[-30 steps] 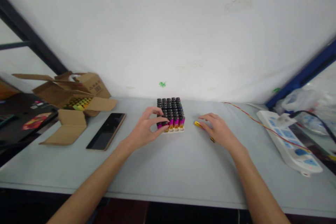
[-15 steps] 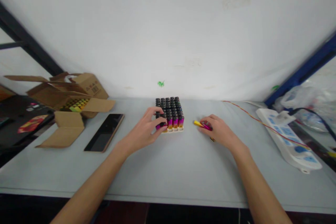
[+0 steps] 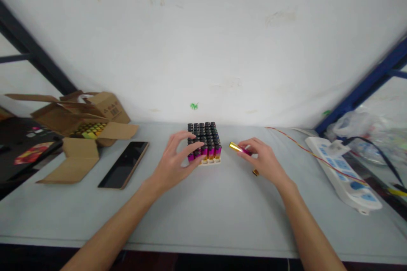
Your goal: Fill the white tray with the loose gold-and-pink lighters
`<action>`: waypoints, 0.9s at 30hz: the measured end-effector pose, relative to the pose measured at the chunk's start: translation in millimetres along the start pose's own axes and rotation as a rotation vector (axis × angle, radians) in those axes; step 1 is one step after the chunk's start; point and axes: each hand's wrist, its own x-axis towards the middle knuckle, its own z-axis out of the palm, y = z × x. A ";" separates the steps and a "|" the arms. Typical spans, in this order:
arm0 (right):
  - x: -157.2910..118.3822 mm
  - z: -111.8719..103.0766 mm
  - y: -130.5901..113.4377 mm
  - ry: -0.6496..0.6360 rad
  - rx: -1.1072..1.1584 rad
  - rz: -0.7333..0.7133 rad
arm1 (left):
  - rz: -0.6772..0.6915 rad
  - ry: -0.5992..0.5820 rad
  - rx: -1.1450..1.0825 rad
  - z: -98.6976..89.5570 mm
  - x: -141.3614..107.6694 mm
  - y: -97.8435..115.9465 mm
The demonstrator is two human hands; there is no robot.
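Observation:
Several black-topped lighters [image 3: 210,150], magenta and gold below, stand upright in tight rows in a pale tray [image 3: 217,161] near the middle of the table. At the tray's front left corner is my left hand [image 3: 178,159], its thumb and fingers spread around the corner lighters. My right hand [image 3: 260,157], to the right of the tray, pinches a single magenta and gold lighter [image 3: 235,147], its gold end pointing left. Below that hand a small gold and dark piece [image 3: 255,172] lies on the table, partly hidden.
A black phone [image 3: 124,165] lies left of my left hand. Further left stands an open cardboard box [image 3: 111,108] holding yellowish lighters [image 3: 90,130]. On the right are a white power strip [image 3: 343,175], a red-yellow wire [image 3: 295,144] and clear plastic bags [image 3: 365,131].
My left thumb and fingers have spread wider at the tray's corner. The lighter in my right hand now shows more of its gold end. The whole view has shifted slightly.

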 end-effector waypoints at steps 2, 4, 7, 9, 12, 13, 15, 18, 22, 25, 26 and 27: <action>0.0 3.1 -11.1 0.005 0.156 -0.037 | -0.031 0.076 -0.060 0.7 0.7 11.0; -1.0 8.9 -22.4 0.005 0.306 -0.067 | -0.124 0.034 -0.199 3.9 -0.5 20.9; -4.1 19.9 -36.1 -0.035 0.475 -0.079 | -0.387 -0.107 -0.447 10.5 -2.8 31.3; -6.4 26.6 -41.8 -0.105 0.527 -0.076 | -0.579 -0.240 -0.645 14.5 -3.2 34.1; -8.6 33.5 -45.8 -0.180 0.541 -0.087 | -0.763 -0.515 -1.011 19.0 -3.1 33.1; -8.9 34.7 -46.3 -0.189 0.537 -0.096 | -0.802 -0.578 -1.114 20.1 -3.3 32.2; -9.0 35.3 -46.4 -0.199 0.531 -0.111 | -0.866 -0.627 -1.249 21.9 -3.9 30.5; -8.2 31.5 -44.6 -0.186 0.526 -0.109 | -0.917 -0.642 -1.332 22.7 -4.4 29.7; -5.8 21.4 -38.9 -0.017 0.449 -0.018 | -0.917 -0.670 -1.359 21.1 -3.7 31.6; -3.8 14.9 -34.7 0.108 0.291 0.022 | -0.946 -0.616 -1.406 21.8 -4.9 33.9; -3.3 13.4 -33.6 0.131 0.228 0.019 | -0.962 -0.602 -1.422 22.9 -5.8 34.5; -3.0 12.5 -32.7 0.147 0.165 0.016 | -0.979 -0.593 -1.434 24.4 -6.8 35.0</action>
